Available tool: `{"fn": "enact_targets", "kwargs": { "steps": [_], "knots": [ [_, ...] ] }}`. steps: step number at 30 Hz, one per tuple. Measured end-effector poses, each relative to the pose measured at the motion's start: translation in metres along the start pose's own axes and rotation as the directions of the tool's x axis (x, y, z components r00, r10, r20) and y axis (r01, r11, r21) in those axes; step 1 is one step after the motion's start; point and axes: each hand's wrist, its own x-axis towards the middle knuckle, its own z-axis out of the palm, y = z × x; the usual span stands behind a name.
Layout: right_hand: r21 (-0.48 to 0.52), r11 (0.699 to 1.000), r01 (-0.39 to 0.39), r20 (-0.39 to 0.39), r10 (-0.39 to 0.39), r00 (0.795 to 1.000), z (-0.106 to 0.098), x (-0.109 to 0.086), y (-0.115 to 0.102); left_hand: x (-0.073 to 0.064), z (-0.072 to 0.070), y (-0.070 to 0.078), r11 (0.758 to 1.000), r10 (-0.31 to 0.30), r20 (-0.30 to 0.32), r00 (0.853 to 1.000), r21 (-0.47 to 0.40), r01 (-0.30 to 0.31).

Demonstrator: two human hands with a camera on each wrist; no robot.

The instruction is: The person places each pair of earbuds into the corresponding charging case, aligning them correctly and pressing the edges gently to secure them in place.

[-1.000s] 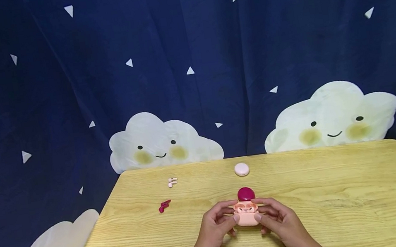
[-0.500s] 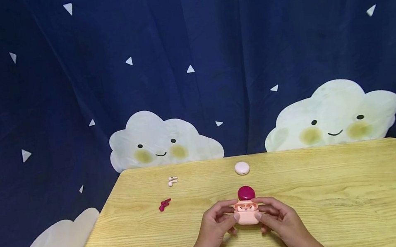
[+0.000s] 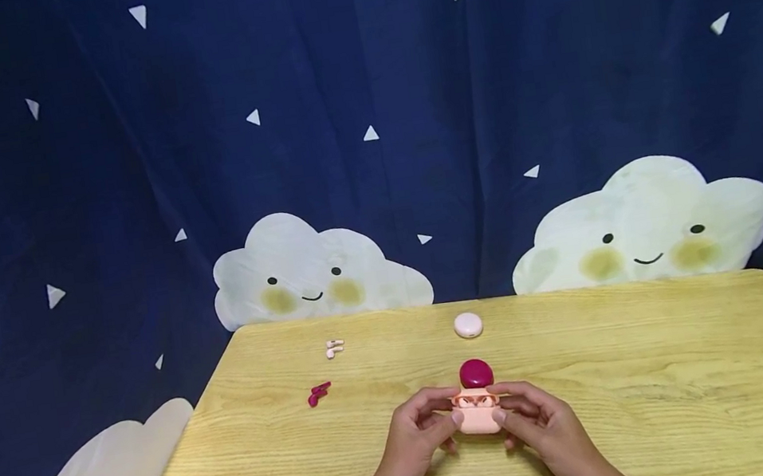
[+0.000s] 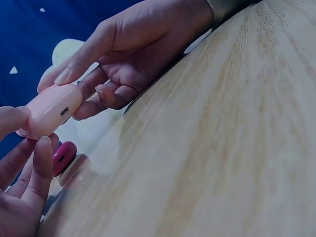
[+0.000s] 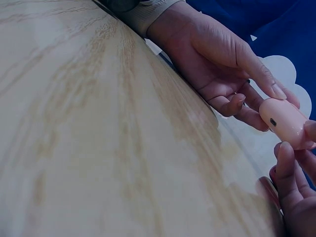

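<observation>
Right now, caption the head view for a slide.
Left hand and right hand hold an open peach earbud case aloft.

Wide passage over table (image 3: pixel 702 365) right of right hand (image 3: pixel 549 425), magenta case (image 3: pixel 476 373) an obstacle just beyond peach case (image 3: pixel 479 420).

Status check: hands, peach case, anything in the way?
Left hand, right hand: grip from both sides on peach case. Case open, held off tabletop. Magenta case just beyond; nothing visibly blocking.

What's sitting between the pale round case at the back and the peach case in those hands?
A magenta round case. The head view shows it between the pale round case and the peach case.
</observation>
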Motion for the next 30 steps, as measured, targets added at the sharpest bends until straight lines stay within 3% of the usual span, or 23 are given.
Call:
{"fn": "enact_targets", "kwargs": {
  "steps": [30],
  "knots": [
    [-0.039,0.999,-0.031,-0.013,0.031,0.999,-0.0008,-0.001,-0.0026,0.0007,0.0001,-0.0014,1.0,0.008,0.0,1.0,0.007,-0.008]
  ]
}}
